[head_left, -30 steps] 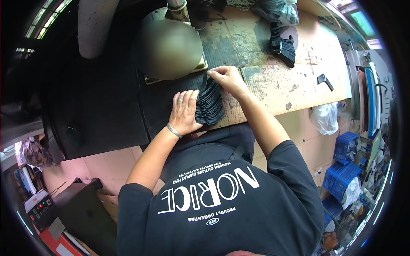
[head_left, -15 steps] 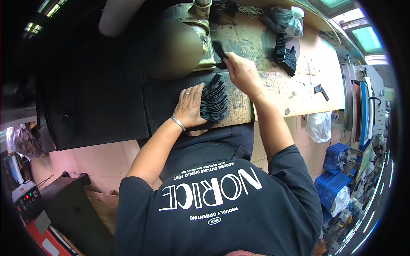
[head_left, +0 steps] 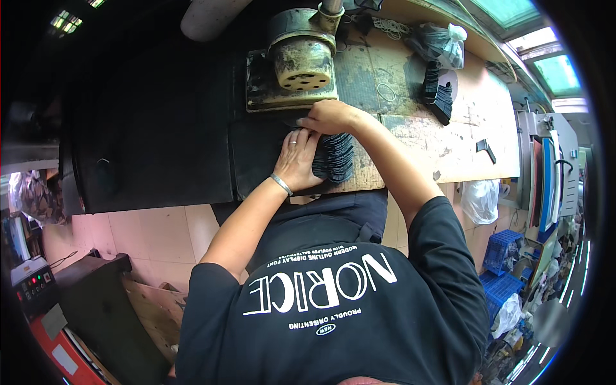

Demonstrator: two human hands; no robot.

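Note:
My left hand [head_left: 298,159] is closed against the left side of a stack of thin black strips [head_left: 338,158], which lies fanned in a row at the near edge of the work table. It has a ring and a bracelet. My right hand [head_left: 330,117] reaches across the far end of the stack. Its fingertips are pinched just above my left fingers, on a dark strip [head_left: 292,123] that barely shows against the black surface. My right hand hides the stack's far end.
Just beyond my hands stands a worn cylindrical machine head [head_left: 304,64] over a square plate [head_left: 282,102]. To the right lie another bundle of black strips [head_left: 440,102], a loose black piece [head_left: 486,151], a rubber band [head_left: 385,92] and a tied plastic bag [head_left: 443,45].
My right hand has moved left and nearer, from beside the machine to the stack's far end, bringing a black strip along. My left hand stays at the stack.

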